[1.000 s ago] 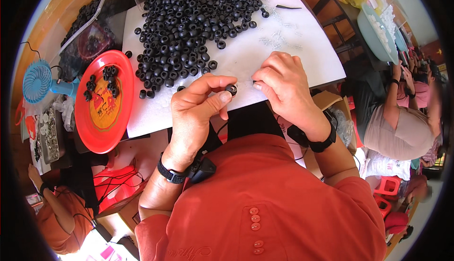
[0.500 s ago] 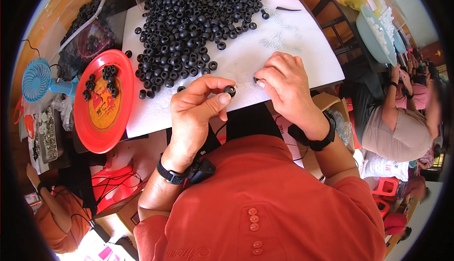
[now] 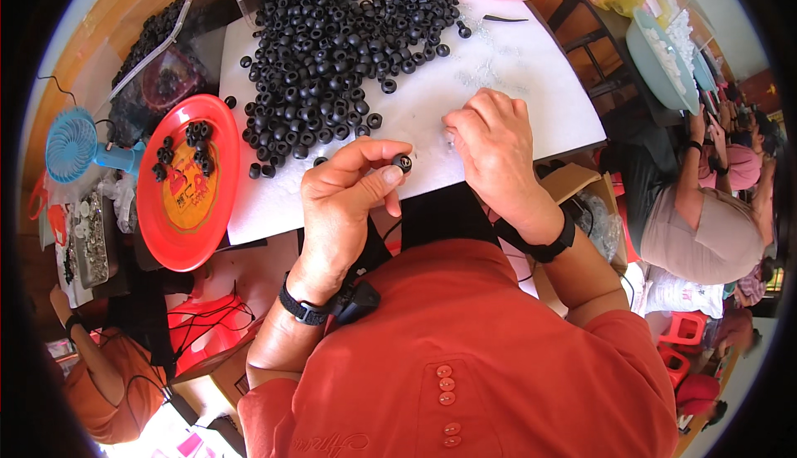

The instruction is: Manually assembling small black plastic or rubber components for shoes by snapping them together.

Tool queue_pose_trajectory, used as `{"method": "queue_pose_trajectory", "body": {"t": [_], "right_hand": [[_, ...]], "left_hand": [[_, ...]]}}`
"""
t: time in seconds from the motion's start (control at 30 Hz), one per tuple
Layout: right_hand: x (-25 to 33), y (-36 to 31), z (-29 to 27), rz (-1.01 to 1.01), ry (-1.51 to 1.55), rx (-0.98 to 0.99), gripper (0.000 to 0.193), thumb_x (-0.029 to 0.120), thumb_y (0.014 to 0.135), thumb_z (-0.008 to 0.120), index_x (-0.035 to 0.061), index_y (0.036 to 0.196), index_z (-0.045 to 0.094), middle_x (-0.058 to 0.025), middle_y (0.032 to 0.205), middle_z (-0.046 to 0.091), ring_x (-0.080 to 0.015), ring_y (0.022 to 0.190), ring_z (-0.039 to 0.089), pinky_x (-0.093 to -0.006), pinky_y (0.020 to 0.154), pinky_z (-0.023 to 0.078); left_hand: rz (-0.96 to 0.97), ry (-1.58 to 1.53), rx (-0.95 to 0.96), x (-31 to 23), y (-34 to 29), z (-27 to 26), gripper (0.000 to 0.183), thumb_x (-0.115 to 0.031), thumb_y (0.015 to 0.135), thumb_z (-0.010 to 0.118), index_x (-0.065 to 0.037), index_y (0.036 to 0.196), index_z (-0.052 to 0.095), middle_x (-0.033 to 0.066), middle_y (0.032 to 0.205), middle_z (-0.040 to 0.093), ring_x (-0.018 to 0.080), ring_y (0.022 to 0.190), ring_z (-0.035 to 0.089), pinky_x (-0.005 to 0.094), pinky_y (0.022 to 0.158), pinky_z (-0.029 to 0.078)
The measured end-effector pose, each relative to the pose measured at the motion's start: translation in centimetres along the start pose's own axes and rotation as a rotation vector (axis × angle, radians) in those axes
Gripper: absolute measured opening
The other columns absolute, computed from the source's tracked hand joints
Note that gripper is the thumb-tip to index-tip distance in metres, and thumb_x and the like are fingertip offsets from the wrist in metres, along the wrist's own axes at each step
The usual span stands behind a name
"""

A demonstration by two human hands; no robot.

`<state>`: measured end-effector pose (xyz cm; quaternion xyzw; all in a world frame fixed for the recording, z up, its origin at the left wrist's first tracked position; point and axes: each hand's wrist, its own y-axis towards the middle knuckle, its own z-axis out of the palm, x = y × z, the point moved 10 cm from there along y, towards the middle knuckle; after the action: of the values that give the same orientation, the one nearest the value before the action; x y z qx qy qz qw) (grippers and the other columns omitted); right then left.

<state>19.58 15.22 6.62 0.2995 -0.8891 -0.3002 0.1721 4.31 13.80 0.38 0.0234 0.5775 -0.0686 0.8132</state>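
Little had shifted since half a second earlier: the left hand [image 3: 344,205] kept the same small black ring [image 3: 403,161] pinched at the same spot over the near edge of the table [image 3: 531,84], while the right hand [image 3: 496,146] had settled a touch lower onto the white top, knuckles up.

That ring sat at the very tips of the left fingers [image 3: 383,177], thumb below and forefinger curled over the top, clamped on it. It lay just to the left of the right hand, with a narrow gap between, so the right hand was the nearer free one. Its hole faced roughly up toward the camera, so it had no real long axis to speak of. The right fingers were bent down against the table, and whether they held anything could not be told.

The ring looked like a short, thick rubber collar, matte black with a dark centre. Many more like it lay in a heap [image 3: 332,34] farther back on the table, and a few sat on a red plate [image 3: 187,180] off to the left.
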Motion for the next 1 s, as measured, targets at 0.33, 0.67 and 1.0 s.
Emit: {"method": "queue_pose_trajectory", "body": {"t": [0.33, 0.67, 1.0], "right_hand": [[0.1, 0.4, 0.4, -0.083, 0.027, 0.060, 0.018, 0.001, 0.068, 0.065, 0.0064, 0.086, 0.066, -0.0056, 0.087, 0.055, -0.0259, 0.091, 0.054, -0.0388, 0.076, 0.036], [-0.4, 1.0, 0.9, -0.006, -0.068, 0.068, 0.012, 0.005, 0.068, 0.068, 0.0084, 0.078, 0.065, -0.0055, 0.086, 0.056, -0.0258, 0.092, 0.054, -0.0396, 0.076, 0.037], [-0.1, 0.8, 0.6, -0.024, -0.050, -0.001, 0.012, 0.005, 0.069, 0.068, 0.0081, 0.081, 0.066, -0.0052, 0.087, 0.055, -0.0261, 0.092, 0.054, -0.0399, 0.076, 0.037]], "left_hand": [[-0.005, 0.012, -0.003, -0.1, -0.2, 0.2, 0.022, 0.003, 0.092, 0.062, 0.005, 0.113, 0.067, 0.0107, 0.093, 0.067, 0.0139, 0.074, 0.061, 0.0245, 0.058, 0.050], [0.023, 0.065, 0.009, -0.3, 0.0, 0.2, 0.023, 0.003, 0.092, 0.061, 0.006, 0.114, 0.066, 0.0111, 0.092, 0.067, 0.0140, 0.073, 0.061, 0.0245, 0.059, 0.050], [-0.055, -0.043, -0.016, -0.1, 0.1, 0.6, 0.021, 0.003, 0.092, 0.062, 0.003, 0.112, 0.068, 0.0065, 0.090, 0.066, 0.0106, 0.066, 0.058, 0.0216, 0.059, 0.048]]}}
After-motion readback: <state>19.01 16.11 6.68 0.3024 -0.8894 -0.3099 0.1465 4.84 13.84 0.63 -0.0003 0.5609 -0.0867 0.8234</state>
